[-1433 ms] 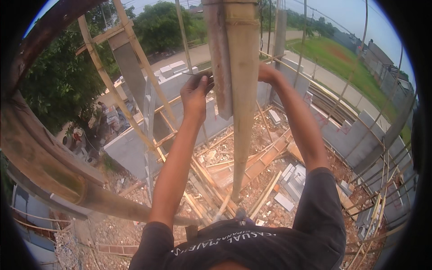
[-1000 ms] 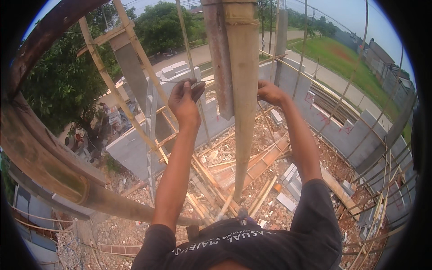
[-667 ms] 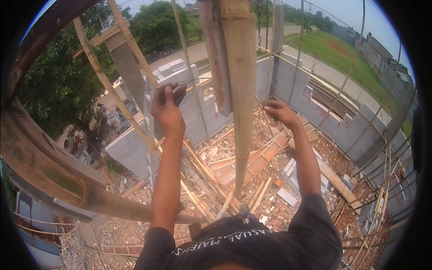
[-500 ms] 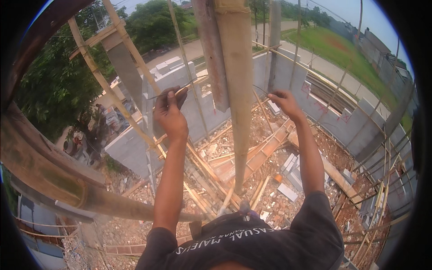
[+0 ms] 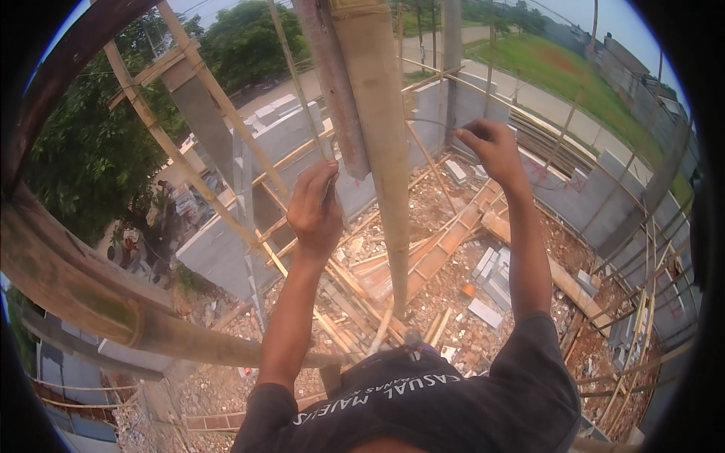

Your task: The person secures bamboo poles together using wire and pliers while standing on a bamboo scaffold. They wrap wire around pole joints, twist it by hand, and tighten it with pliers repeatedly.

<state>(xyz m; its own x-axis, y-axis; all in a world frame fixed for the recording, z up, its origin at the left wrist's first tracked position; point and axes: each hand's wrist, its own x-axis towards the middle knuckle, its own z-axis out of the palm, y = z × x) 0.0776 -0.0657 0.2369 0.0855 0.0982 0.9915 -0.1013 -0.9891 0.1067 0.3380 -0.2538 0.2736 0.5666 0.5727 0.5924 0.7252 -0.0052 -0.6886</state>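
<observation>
Wire [image 5: 433, 121], thin and dark, arches out from the right edge of the upright bamboo pole [image 5: 385, 136] to the person's right hand [image 5: 492, 151], whose thumb and forefinger look pinched together on its end. On the pole's other side the left hand [image 5: 314, 211] is raised, fingers bunched near the lower end of a brown beam [image 5: 333, 83], and from here I can't tell whether they grip anything. Below both hands, rubble [image 5: 362, 243] spreads beside a grey block wall [image 5: 217, 253].
</observation>
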